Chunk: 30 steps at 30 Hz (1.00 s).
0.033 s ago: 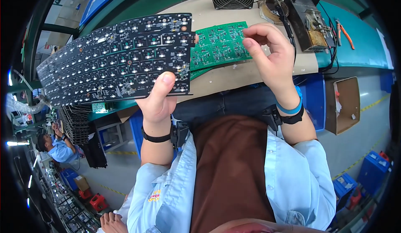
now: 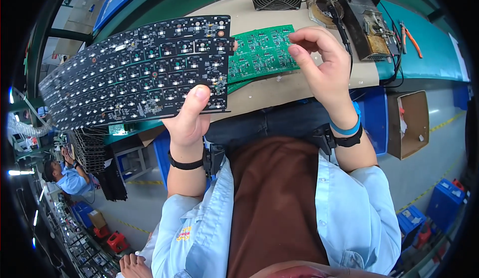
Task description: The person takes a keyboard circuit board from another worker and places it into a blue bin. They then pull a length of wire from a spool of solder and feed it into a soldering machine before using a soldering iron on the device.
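Biggest thing is the black circuit board [image 2: 139, 71], stretching out left from the left hand [image 2: 188, 123], which clamps its near edge, thumb on top. Probably light and stiff but fragile, so I'd grab edges, not components. Next, the green circuit board [image 2: 262, 53] sits between the hands; right hand's [image 2: 327, 66] thumb and forefinger curl at its edge, can't tell if they're pinching.
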{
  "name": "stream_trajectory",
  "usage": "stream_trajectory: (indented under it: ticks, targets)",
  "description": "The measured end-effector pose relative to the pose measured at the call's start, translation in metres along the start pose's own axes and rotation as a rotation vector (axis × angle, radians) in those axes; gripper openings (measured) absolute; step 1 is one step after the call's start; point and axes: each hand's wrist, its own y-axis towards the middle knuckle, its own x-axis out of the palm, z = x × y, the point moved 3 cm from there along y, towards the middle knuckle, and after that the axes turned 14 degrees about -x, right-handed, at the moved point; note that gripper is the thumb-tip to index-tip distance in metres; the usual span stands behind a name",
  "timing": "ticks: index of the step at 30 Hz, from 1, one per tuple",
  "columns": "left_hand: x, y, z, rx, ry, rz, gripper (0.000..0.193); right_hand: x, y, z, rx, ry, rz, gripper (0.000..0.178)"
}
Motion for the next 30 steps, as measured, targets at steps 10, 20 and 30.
stream_trajectory:
  ticks: [10, 20, 30]
  targets:
    - [-0.013, -0.012, 0.008, 0.045, 0.134, 0.158, 0.066, 0.036, 0.010, 0.040, -0.237, -0.441, -0.588, 0.087]
    - [-0.076, -0.040, -0.007, 0.018, 0.259, 0.268, 0.054, 0.066, 0.030, 0.014, -0.287, -0.287, -0.577, 0.086]
    - [-0.094, 0.013, -0.018, -0.198, 1.164, 0.447, 0.048, 0.023, 0.021, 0.006, -0.280, -0.027, -0.398, 0.060]
